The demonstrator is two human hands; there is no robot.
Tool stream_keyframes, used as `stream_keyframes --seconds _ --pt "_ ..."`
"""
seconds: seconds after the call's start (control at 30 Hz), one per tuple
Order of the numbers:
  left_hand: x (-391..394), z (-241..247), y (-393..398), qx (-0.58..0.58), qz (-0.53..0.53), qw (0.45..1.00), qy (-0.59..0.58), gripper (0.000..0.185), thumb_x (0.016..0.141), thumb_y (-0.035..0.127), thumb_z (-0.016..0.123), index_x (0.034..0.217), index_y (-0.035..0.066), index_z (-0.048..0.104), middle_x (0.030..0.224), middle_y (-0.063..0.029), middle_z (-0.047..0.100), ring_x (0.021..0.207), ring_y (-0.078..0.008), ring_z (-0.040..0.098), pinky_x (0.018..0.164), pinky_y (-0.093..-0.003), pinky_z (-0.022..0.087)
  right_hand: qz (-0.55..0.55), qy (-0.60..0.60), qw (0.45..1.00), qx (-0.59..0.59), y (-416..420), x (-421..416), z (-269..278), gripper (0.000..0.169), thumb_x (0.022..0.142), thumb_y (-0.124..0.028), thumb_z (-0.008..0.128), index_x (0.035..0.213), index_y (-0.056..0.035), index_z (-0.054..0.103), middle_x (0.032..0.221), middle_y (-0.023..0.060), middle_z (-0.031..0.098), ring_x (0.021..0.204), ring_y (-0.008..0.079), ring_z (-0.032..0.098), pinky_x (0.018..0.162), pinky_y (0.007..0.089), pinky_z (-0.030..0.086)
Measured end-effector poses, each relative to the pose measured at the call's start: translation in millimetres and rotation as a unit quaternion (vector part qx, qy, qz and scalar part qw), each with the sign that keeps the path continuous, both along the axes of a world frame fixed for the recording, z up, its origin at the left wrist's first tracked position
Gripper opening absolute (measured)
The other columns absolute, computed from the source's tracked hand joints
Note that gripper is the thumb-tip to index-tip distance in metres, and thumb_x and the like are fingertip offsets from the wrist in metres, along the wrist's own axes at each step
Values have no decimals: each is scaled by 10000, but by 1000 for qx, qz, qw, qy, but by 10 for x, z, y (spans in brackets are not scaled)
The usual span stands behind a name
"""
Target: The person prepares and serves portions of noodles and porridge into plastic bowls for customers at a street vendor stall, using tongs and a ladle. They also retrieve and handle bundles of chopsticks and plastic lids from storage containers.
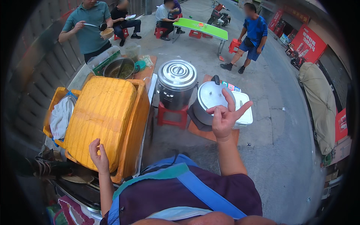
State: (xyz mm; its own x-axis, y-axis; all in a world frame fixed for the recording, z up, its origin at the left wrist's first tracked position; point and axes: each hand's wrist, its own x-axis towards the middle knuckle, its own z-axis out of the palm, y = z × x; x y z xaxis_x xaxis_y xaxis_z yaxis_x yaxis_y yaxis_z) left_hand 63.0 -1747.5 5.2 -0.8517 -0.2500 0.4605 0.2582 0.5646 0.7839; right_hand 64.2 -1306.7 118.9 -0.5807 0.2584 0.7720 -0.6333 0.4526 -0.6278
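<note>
My right hand (225,119) is raised in front of the grey metal pressure cooker (209,94), several fingers spread and nothing in it. The cooker's lid has a black handle (215,80). My left hand (99,157), loosely curled and empty, hovers by the lower part of a yellow tape-wrapped foam box lid (101,112). That lid lies tilted on a matching insulated box (135,135); whether my fingers touch it, I cannot tell. Between box and cooker, a stainless steel insulated barrel (177,76) stands on a red plastic stool (172,115).
A divided pot of broth (119,69) sits behind the box. One person (90,28) holds a ladle and a bowl; another person (253,33) stands by a green folding table (201,27). A white-lidded container (244,112) is right of the cooker. A yellow crate (50,112) holds cloth.
</note>
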Motion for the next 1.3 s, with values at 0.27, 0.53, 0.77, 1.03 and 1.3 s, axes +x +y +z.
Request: stream_keyframes --seconds 0.27,0.53,0.77,1.03,1.3 --pt "-415 -483 246 -98 63 993 -3 256 903 111 536 1143 28 570 1247 -145 469 1153 -260 455 902 -340 401 -202 -12 979 -8 874 -128 -199 928 840 101 407 1432 -177 -252 1356 256 379 705 144 652 672 247 558" --pt "-453 -433 366 -306 103 943 -78 324 810 194 614 1074 13 568 1198 -181 512 1163 -373 443 1001 -463 331 3 48 998 47 1013 -1631 -439 928 848 101 403 1437 -205 -245 1328 272 409 696 122 639 679 240 539" --pt "-542 -318 500 -387 117 905 -131 499 789 437 590 1072 27 554 1142 -173 517 1124 -368 455 1015 -495 286 302 -137 943 8 362 -2374 -1269 932 821 68 527 1473 -111 -114 1234 203 543 601 134 599 612 250 522" --pt "-619 -254 612 -443 132 868 -182 731 756 593 560 1210 22 525 1139 -170 493 1109 -356 447 1025 -518 248 450 -329 830 4 -75 -2556 -1673 881 813 31 558 1482 -69 -6 1181 116 554 583 161 586 590 279 500" --pt "-641 -289 571 -450 133 860 -202 768 749 610 553 1249 28 513 1161 -178 486 1140 -346 443 1052 -543 213 445 -374 814 -15 -205 -2681 -1879 844 823 4 560 1483 -66 40 1108 103 562 590 160 581 615 285 501"
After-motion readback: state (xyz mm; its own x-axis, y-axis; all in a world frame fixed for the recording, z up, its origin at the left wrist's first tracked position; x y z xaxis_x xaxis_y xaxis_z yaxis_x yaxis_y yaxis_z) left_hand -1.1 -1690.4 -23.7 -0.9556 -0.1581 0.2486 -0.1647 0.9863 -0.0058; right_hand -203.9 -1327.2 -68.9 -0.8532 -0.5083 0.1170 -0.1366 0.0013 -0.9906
